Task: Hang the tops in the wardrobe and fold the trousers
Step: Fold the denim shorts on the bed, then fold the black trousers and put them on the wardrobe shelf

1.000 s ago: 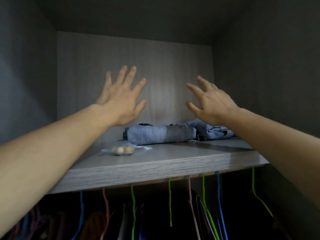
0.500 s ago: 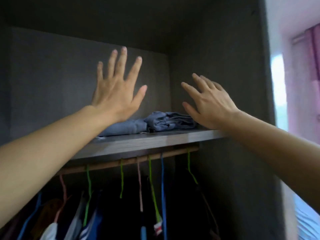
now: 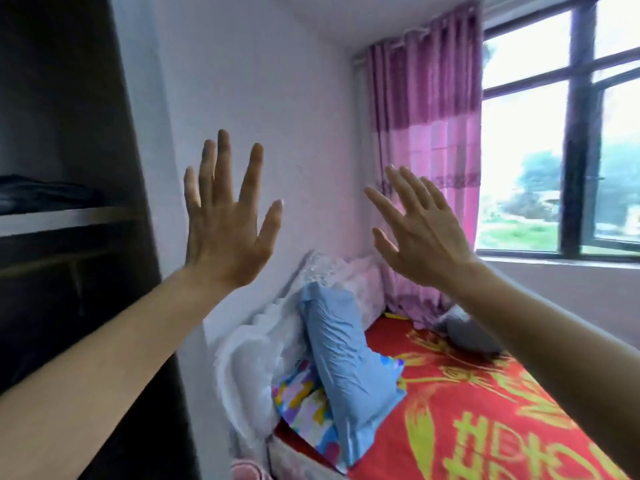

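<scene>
Now, with my left hand (image 3: 225, 233) and right hand (image 3: 419, 237) both spread flat and empty just right of the dark wooden wardrobe (image 3: 69, 98), whose pale shelf (image 3: 62, 218) bears the folded dark cloth trousers (image 3: 45, 194), I should locate the next garment before lowering either hand.

Dark folded garment (image 3: 41, 195) on the wardrobe shelf (image 3: 69, 216) is dim, blurred, cut off at left; a grey bundle (image 3: 464, 332) lies partly hidden behind the right forearm (image 3: 554, 341).
</scene>
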Available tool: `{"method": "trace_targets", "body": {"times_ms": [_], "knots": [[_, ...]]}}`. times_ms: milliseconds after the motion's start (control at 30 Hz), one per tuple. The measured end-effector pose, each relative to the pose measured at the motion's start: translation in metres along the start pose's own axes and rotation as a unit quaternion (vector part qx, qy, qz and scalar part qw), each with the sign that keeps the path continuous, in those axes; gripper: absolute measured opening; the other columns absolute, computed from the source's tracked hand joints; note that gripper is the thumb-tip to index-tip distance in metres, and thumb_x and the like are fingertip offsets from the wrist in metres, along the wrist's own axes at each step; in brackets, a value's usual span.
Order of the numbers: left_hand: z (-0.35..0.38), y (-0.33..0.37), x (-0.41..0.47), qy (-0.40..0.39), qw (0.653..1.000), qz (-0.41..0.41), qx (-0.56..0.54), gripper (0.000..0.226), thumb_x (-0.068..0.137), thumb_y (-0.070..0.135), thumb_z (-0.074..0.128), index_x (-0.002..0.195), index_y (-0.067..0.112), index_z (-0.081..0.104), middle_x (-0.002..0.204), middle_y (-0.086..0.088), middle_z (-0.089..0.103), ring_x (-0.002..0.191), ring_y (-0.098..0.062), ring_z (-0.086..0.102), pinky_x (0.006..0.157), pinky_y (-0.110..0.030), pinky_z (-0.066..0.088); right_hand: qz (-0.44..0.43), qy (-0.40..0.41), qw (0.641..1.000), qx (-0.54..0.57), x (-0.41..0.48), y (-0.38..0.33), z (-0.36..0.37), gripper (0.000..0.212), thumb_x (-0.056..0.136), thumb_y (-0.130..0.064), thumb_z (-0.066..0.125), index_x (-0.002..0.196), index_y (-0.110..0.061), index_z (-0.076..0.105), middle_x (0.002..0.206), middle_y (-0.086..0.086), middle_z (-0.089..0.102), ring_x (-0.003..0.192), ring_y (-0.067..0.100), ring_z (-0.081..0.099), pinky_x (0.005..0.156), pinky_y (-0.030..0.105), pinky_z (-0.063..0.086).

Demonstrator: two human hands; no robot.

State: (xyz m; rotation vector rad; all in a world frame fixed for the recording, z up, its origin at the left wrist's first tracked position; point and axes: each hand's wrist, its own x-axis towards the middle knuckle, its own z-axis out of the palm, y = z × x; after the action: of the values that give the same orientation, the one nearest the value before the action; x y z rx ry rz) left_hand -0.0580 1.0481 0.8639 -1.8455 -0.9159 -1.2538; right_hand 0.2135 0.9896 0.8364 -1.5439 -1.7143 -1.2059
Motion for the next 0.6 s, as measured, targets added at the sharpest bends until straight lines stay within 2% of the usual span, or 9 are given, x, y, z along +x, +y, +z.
{"method": "trace_targets", "body": {"times_ms": [67,267,467,600], "knots": [[0.041,0.057,-0.019,-0.035,0.998,0.003,-0.042,0.07,0.099,0.05,0.031,0.159,0.021,0.008,0.164,-0.018,-0.004,0.152,-0.033,-0.004,0.119,-0.059,0.007,0.042,-0.047,0.998,-0.017,-0.053,0.049,0.012,0.066,0.101,-0.045,0.04,0.159,-0.019,0.022,0.166,0.019,0.008,0.154,0.034,0.008,0.125,0.049,0.01],[0.155,0.213,-0.066,-0.111,0.981,0.092,-0.132,0.072,0.098,0.051,0.034,0.159,0.02,0.011,0.164,-0.019,-0.002,0.152,-0.033,-0.002,0.118,-0.062,0.008,0.133,-0.167,0.974,-0.072,-0.211,0.163,0.042,0.069,0.1,-0.045,0.039,0.16,-0.018,0.018,0.166,0.02,0.002,0.154,0.034,0.001,0.124,0.051,0.01],[0.273,0.37,-0.096,-0.166,0.947,0.138,-0.237,0.073,0.098,0.054,0.03,0.159,0.019,0.009,0.164,-0.019,-0.003,0.152,-0.035,-0.003,0.116,-0.066,0.009,0.2,-0.265,0.931,-0.149,-0.322,0.276,0.044,0.071,0.096,-0.045,0.046,0.158,-0.016,0.025,0.164,0.023,0.012,0.152,0.038,0.015,0.122,0.054,0.018],[0.342,0.491,-0.112,-0.218,0.911,0.165,-0.309,0.073,0.099,0.051,0.033,0.158,0.015,0.011,0.163,-0.022,-0.003,0.151,-0.039,-0.002,0.115,-0.067,0.01,0.252,-0.326,0.888,-0.206,-0.378,0.364,0.045,0.073,0.092,-0.038,0.056,0.155,-0.012,0.032,0.161,0.026,0.02,0.149,0.041,0.021,0.119,0.057,0.021]]}}
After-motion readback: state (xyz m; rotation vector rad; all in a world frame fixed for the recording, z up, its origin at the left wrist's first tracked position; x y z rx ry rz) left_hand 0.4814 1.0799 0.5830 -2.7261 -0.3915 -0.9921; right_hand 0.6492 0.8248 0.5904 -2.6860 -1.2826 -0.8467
